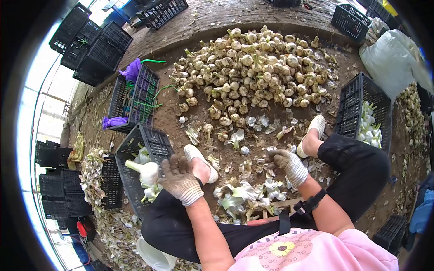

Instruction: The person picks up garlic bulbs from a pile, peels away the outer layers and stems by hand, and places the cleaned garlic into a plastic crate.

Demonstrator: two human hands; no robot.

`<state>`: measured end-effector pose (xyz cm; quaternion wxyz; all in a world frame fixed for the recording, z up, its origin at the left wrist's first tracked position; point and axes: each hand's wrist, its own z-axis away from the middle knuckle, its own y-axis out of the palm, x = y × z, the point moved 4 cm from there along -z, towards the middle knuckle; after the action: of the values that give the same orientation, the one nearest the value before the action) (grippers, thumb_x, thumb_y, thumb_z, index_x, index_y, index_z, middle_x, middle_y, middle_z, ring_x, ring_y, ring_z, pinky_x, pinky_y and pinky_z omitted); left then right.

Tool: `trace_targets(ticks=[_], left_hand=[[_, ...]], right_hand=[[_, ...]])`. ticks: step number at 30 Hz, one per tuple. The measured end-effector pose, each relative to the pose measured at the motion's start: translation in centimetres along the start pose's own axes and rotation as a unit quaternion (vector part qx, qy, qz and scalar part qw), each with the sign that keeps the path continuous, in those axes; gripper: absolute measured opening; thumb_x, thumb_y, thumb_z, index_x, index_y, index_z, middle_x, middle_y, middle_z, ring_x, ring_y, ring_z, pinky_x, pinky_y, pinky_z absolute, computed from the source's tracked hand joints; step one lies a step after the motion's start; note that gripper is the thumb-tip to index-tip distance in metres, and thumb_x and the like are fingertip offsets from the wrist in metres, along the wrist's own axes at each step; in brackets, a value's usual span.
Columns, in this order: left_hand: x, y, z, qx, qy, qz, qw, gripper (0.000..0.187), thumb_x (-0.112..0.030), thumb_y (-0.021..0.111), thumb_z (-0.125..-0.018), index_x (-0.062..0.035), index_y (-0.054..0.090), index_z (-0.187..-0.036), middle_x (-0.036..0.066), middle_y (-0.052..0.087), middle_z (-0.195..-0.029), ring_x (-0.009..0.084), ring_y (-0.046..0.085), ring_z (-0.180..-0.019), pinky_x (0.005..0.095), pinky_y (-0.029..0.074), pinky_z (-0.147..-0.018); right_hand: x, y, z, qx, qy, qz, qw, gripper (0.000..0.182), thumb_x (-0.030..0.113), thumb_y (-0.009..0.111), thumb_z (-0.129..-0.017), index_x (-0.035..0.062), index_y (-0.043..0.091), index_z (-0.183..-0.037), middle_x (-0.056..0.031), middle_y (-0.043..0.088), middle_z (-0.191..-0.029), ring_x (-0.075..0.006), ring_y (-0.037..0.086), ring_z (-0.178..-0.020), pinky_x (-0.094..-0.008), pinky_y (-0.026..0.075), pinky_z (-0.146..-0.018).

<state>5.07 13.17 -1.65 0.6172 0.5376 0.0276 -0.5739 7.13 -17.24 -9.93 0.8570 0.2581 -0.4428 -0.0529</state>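
My left hand (176,177), in a soiled work glove with a white cuff, has its fingers spread. Right beside its fingertips is a cleaned white garlic bulb (149,174) with a short stem, overlapping the black crate (156,140) at my left, where more cleaned bulbs lie. My right hand (289,166), gloved the same way, is held above the floor between my feet with its fingers curled in; I cannot tell what they hold. Beneath it, peeled garlic skins (242,194) lie scattered. A large heap of untrimmed garlic bulbs (257,67) sits in front of my feet.
At the right stands a black crate (348,97) with cleaned garlic, beside a white sack (391,56). Another crate with purple mesh bags (131,70) is at the left. Stacked black crates (97,52) line the far left. A white bucket (153,253) stands by my left leg.
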Motion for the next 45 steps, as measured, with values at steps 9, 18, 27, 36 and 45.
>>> trace_targets(ticks=[9,18,27,36,45], left_hand=[[16.3,-3.6,-19.9,0.138,0.145,-0.676,0.709,0.056,-0.028,0.070,-0.074,-0.0003,0.050,-0.118,0.016,0.060,-0.104,0.0281,0.056,-0.098,0.0335,0.043,-0.086],[27.4,0.9,-30.5,0.083,-0.033,-0.870,0.484,0.078,-0.042,0.071,-0.065,-0.0068,0.042,-0.128,0.022,0.046,-0.126,0.0347,0.049,-0.113,0.0403,0.040,-0.094],[23.2,4.0,-18.8,0.196,0.055,-0.709,0.675,0.053,-0.020,0.078,-0.061,-0.0023,0.048,-0.102,0.015,0.058,-0.093,0.0228,0.058,-0.083,0.0337,0.048,-0.074],[16.3,3.8,8.4,0.469,0.255,-0.658,0.531,0.066,-0.012,0.073,-0.057,0.0032,0.045,-0.115,0.021,0.052,-0.105,0.0337,0.053,-0.097,0.0372,0.044,-0.086],[10.8,4.2,13.3,0.476,0.306,-0.638,0.522,0.074,-0.022,0.083,-0.053,-0.0006,0.049,-0.115,0.018,0.048,-0.109,0.0326,0.051,-0.098,0.0387,0.044,-0.085]], right_hand=[[-0.8,-0.2,-1.7,-0.029,0.068,0.025,0.997,0.031,0.010,0.048,-0.090,-0.0043,0.048,-0.117,-0.0103,0.061,-0.098,-0.0144,0.059,-0.077,-0.0237,0.048,-0.068],[-3.2,-4.5,-4.0,-0.114,0.155,-0.033,0.981,0.031,0.014,0.050,-0.090,-0.0043,0.048,-0.116,-0.0111,0.059,-0.101,-0.0162,0.058,-0.086,-0.0283,0.048,-0.077],[-0.5,-3.0,-4.0,-0.130,0.059,0.112,0.983,0.035,0.007,0.060,-0.080,-0.0006,0.054,-0.113,-0.0087,0.061,-0.095,-0.0122,0.057,-0.084,-0.0245,0.047,-0.072],[0.9,-1.2,-0.7,-0.167,-0.009,-0.088,0.982,0.020,0.014,0.063,-0.083,0.0011,0.058,-0.098,-0.0007,0.060,-0.081,-0.0074,0.052,-0.067,-0.0220,0.043,-0.058],[2.4,1.8,2.4,-0.042,-0.057,-0.086,0.994,0.021,0.018,0.069,-0.079,0.0037,0.060,-0.091,-0.0004,0.060,-0.079,-0.0083,0.055,-0.070,-0.0231,0.046,-0.062]])
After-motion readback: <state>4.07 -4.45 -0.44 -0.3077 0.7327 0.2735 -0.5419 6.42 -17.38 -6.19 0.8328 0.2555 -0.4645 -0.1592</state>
